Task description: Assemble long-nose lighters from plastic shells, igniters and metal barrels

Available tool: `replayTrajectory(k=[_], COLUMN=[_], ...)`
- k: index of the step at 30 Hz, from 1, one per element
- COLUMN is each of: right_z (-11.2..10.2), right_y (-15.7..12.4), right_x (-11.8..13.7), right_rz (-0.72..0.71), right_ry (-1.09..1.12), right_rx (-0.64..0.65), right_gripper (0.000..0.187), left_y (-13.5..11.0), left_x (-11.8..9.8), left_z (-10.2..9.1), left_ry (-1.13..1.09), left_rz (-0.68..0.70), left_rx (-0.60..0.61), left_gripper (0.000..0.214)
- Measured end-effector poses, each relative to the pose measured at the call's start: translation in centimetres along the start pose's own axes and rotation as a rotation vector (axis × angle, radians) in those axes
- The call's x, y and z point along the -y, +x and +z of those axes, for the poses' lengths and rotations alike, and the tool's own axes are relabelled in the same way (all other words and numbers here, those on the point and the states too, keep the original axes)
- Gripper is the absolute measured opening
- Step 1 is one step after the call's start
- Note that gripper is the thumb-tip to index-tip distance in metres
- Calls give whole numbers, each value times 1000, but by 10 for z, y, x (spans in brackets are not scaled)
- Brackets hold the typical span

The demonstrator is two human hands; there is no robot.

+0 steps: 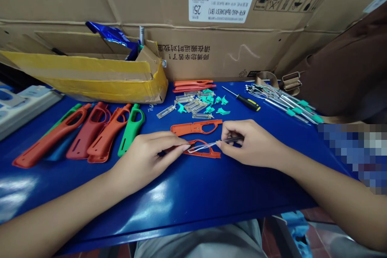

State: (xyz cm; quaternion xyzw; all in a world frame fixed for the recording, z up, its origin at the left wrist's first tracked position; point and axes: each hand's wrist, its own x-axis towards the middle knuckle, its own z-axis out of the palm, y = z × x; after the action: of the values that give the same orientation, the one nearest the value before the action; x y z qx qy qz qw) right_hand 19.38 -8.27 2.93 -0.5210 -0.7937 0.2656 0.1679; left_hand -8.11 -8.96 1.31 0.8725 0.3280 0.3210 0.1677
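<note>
Between my hands run thin white wires. My left hand is closed in a pinch at their left end, on a small dark piece mostly covered by the fingertips. A dark thin rod lies in my right hand, whose fingers are wrapped round it where the wires come out. Right below the wires is an orange lighter handle half, lying on the blue table and partly hidden by my left fingers. Another orange lighter handle half rests just behind it, hollow side up.
Several coloured lighter handles lie at left. Behind are clear fuel tanks, green triggers, orange shells and a screwdriver. Metal rods with wires lie at right. A yellow-taped box stands before a cardboard wall.
</note>
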Motion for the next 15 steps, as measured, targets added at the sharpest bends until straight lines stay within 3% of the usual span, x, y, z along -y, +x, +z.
replayTrajectory(k=[8,15], right_z=[-2,0], right_y=[-3,-3], right_x=[7,8], right_rz=[99,58], right_ry=[6,-57], right_rx=[85,69], right_gripper=[20,16], left_y=[1,3], left_x=[7,10], left_z=[-3,-5], left_ry=[65,95], left_rz=[12,24], left_rx=[112,134], left_gripper=[22,21])
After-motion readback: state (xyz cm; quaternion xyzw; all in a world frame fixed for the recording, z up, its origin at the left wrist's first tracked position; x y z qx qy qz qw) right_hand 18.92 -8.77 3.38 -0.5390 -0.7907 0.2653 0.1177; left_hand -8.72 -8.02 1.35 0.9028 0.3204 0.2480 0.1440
